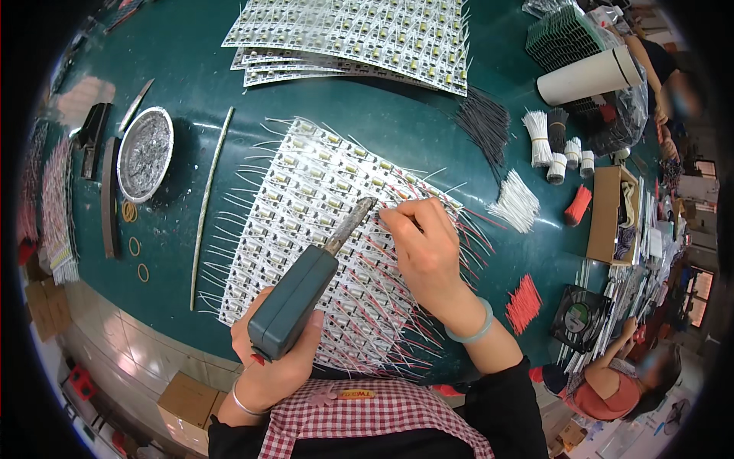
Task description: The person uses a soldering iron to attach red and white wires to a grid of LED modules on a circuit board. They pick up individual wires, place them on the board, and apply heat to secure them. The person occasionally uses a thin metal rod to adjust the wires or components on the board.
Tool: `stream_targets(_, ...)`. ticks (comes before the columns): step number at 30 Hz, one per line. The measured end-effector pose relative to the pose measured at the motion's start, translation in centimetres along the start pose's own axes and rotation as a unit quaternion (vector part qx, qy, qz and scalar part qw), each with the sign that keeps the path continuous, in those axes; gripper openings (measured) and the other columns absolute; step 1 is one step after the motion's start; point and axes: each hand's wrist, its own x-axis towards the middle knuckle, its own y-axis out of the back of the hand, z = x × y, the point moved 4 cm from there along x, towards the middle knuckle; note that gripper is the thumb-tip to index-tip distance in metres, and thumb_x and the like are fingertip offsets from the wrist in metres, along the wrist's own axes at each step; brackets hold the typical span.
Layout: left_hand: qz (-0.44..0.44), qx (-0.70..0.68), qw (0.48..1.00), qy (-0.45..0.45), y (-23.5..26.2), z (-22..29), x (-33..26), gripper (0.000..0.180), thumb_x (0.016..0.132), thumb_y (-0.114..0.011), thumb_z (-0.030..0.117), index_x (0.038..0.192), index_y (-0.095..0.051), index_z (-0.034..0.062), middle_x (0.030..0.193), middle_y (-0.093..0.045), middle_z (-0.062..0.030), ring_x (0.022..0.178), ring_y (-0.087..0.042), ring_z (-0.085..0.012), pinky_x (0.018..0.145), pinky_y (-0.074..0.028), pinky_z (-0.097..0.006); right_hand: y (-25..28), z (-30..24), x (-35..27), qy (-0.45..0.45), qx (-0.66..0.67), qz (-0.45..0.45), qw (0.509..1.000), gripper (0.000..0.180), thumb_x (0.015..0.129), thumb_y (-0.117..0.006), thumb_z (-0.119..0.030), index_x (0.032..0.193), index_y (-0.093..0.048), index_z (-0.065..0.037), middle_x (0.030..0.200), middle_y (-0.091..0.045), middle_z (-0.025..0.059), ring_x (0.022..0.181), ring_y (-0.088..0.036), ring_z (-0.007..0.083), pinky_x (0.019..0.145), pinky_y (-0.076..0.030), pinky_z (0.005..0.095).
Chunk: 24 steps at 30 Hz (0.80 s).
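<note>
A white circuit board panel (302, 206) lies on the green table in front of me, covered in rows of small yellowish parts. White wires stick out from its left side and red wires from its right. My left hand (279, 375) is closed around the dark green handle of a soldering iron (294, 302). The iron's metal tip points up and right, just beside my right fingertips over the panel. My right hand (430, 249) is closed in a pinch over the upper right part, apparently on a thin red wire, mostly hidden by the fingers.
Stacked panels (352, 38) lie at the far side. A round bowl (145, 153) of grey bits and a thin rod (212, 206) are left. Loose black wires (485, 126), white wires (516, 200) and red wires (523, 304) lie right. A white cylinder (589, 76) stands beyond; people sit right.
</note>
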Motion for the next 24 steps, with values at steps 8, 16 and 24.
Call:
stream_targets(8, -0.009, -0.019, 1.000, 0.019, -0.39, -0.45, -0.08, 0.019, 0.079, -0.074, -0.002, 0.097, -0.068, -0.0048, 0.084, -0.066, -0.0088, 0.066, -0.059, -0.0099, 0.058, -0.046, -0.025, -0.15, 0.01, 0.00, -0.004, -0.016, -0.008, 1.000, 0.031, 0.069, -0.062, 0.008, 0.099, -0.064, 0.002, 0.092, -0.057, 0.0112, 0.082, -0.056, 0.0280, 0.068, -0.048, 0.0367)
stream_targets(16, -0.013, 0.027, 0.999, 0.025, -0.58, -0.30, -0.05, 0.015, 0.079, -0.074, 0.000, 0.092, -0.067, -0.0017, 0.079, -0.065, -0.0063, 0.063, -0.058, -0.0091, 0.057, -0.046, -0.026, -0.14, -0.01, 0.05, 0.000, -0.022, -0.009, 1.000, 0.030, 0.070, -0.062, 0.007, 0.099, -0.065, 0.002, 0.092, -0.057, 0.0110, 0.083, -0.056, 0.0276, 0.067, -0.048, 0.0362)
stream_targets(24, -0.007, 0.045, 0.999, 0.008, 0.15, 0.24, -0.23, 0.013, 0.077, -0.074, -0.001, 0.089, -0.069, -0.0029, 0.079, -0.063, -0.0079, 0.062, -0.059, -0.0122, 0.056, -0.047, -0.025, -0.19, -0.13, 0.11, 0.002, -0.026, -0.012, 1.000, 0.029, 0.070, -0.063, 0.006, 0.099, -0.065, 0.003, 0.092, -0.056, 0.0111, 0.084, -0.056, 0.0279, 0.067, -0.049, 0.0358)
